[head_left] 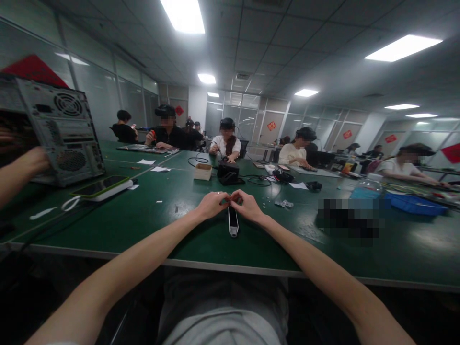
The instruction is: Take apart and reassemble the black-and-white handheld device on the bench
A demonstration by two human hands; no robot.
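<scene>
A slim, elongated device (233, 221) with a black face and white edges points toward me on the green table (201, 239). Its exact kind does not show. My left hand (214, 203) comes in from the left, thumb and fingers pinched together at the far end of the device. From the other side, my right hand (247, 206) is closed in a similar pinch, its fingertips meeting those of the left. The fingers cover that far end, so whatever is between them is hidden. To the right of my hands lie small clear pieces (283, 204).
An open cardboard box (202, 172) and a black case (228, 171) with cables stand beyond my hands. At left are a computer case (68, 134), with another person's arm reaching in, and a green-edged phone (102, 187). A blue tray (415, 205) sits at right. Several people work around.
</scene>
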